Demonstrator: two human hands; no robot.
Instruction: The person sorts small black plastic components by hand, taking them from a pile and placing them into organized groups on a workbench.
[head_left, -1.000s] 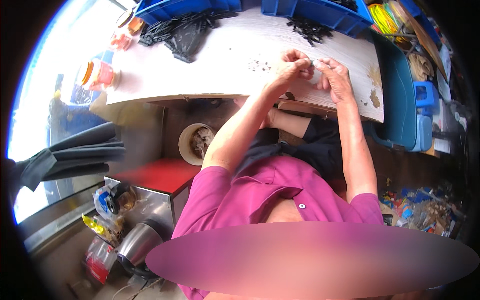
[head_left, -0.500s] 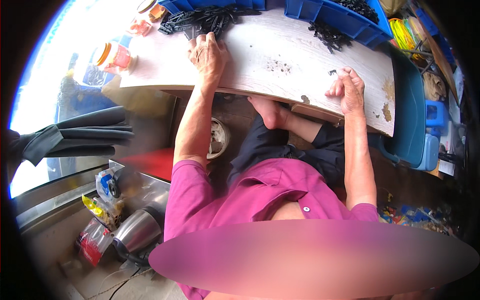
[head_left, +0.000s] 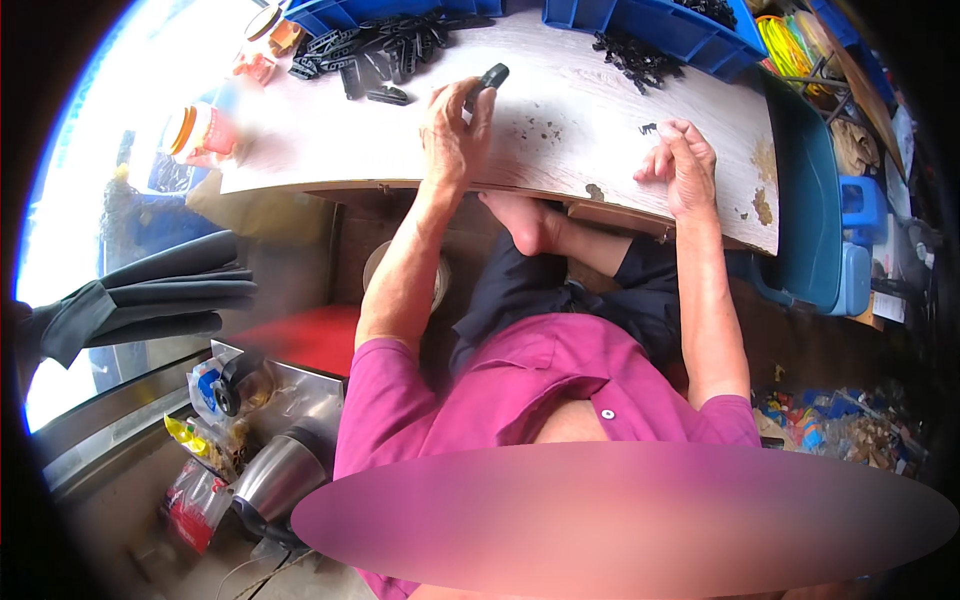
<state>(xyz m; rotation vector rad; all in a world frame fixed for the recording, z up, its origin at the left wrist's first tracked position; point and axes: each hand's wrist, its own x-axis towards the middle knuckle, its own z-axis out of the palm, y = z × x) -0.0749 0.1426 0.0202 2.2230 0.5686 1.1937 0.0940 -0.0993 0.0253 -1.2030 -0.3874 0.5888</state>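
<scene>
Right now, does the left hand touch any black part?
Touching: head view shows the black plastic part gripped in the left hand, one end sticking out.

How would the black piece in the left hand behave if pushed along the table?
The black piece is probably stiff, showing no sag as it juts from the left hand. Its elongated shape suggests sliding rather than rolling.

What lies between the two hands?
Between left hand and right hand: dark specks and, lower, a brown patch on the tabletop, in the head view.
</scene>
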